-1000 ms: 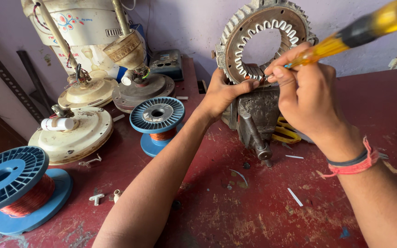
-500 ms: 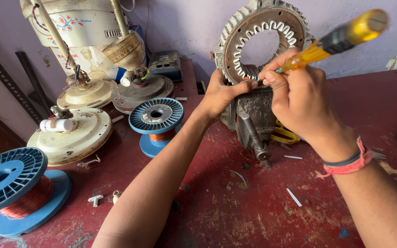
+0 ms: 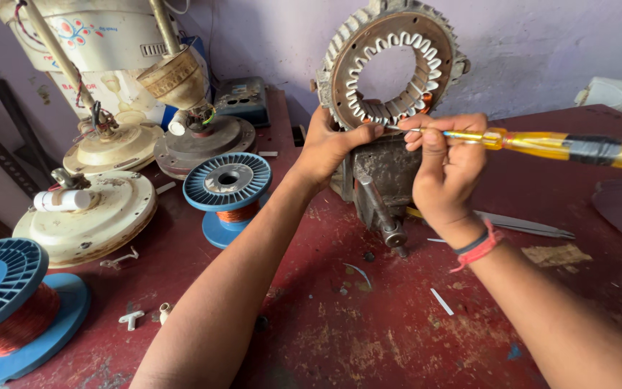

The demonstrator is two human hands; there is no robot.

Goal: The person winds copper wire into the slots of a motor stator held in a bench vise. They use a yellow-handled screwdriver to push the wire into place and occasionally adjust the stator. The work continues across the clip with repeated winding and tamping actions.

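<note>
Since the earlier frames the yellow-handled screwdriver (image 3: 541, 142) has swung down to nearly level, its tip at the lower slots of the ring-shaped stator (image 3: 391, 65), upper middle, clamped upright in the vise (image 3: 379, 184). The slots look lined but unwound, so winding seems ahead; left hand (image 3: 329, 148) closed on the rim, right hand (image 3: 446, 169) pinching the shaft. One stator, three fan motor housings (image 3: 95, 212) at left, two blue wire spools (image 3: 226, 186).

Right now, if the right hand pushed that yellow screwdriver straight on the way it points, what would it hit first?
Probably the left hand's thumb, or the stator ring's lower slots. The right hand aims the screwdriver leftward at both; depth is unclear.
</note>
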